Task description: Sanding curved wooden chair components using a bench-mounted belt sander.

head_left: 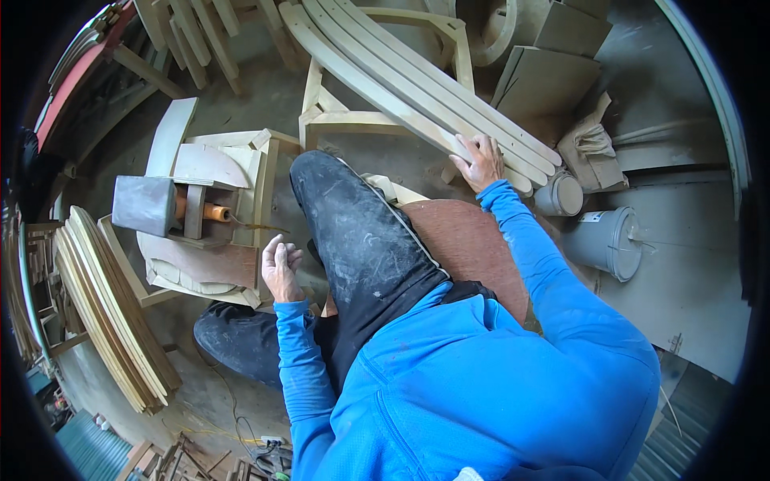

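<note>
On the right, my right hand [481, 164] is bent over one of several long, pale curved wooden slats [417, 100], its fingers gripping near the slats' lower end. The slats lie side by side across a wooden frame [357, 120]. My left hand [281, 268] hovers by my knee with loosely bent fingers, and nothing shows in it. Closest to it is a wooden stand [261, 184] carrying curved boards. On that stand sits a grey box-shaped piece [144, 204], with an orange cylindrical part [215, 212] beside it.
A round reddish-brown board [473, 248] is beneath me. Two lidded buckets, one small [560, 195] and one larger [618, 240], are at the right. Stacked curved wooden strips [112, 313] lean at the left. Cardboard pieces [549, 80] stand at the upper right. A cable [233, 401] crosses the floor.
</note>
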Motion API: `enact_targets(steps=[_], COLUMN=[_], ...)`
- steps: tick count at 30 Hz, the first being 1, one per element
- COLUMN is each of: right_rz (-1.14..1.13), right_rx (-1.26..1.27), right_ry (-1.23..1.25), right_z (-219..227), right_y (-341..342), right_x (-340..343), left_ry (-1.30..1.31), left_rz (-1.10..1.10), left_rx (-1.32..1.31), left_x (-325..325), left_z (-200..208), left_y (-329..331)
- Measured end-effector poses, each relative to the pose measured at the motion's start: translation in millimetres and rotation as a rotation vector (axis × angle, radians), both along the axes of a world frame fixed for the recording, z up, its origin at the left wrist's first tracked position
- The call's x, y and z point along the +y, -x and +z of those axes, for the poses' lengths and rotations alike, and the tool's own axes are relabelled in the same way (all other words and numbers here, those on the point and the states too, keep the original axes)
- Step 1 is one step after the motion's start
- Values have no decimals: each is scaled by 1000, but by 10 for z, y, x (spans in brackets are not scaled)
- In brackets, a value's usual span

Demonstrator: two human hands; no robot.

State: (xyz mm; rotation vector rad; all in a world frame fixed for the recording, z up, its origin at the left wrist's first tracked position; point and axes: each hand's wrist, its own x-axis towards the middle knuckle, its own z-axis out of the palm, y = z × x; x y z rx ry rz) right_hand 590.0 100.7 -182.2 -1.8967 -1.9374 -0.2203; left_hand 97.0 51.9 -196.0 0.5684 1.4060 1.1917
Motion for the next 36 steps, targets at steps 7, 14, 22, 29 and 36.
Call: enact_targets(steps=[7,14,22,29,36], right_rz=[-106,-321,-142,-152,-91], right_rx=[20,67,-8,25,-15], right_ry=[-28,-36,155,206,72], right_z=[-79,-116,-95,-237,-269], right_y=[-86,236,669,802,710], right_x=[-161,42,1189,1710,1502], left_ry=[9,18,36,118,108], left_rz=[41,31,-59,-46,23], left_rx=[2,-13,-13,-8,17], left_x=[-14,6,-23,22,50], left_z=[29,5,-144,-37,-67], left_y=[48,47,107,-37,81])
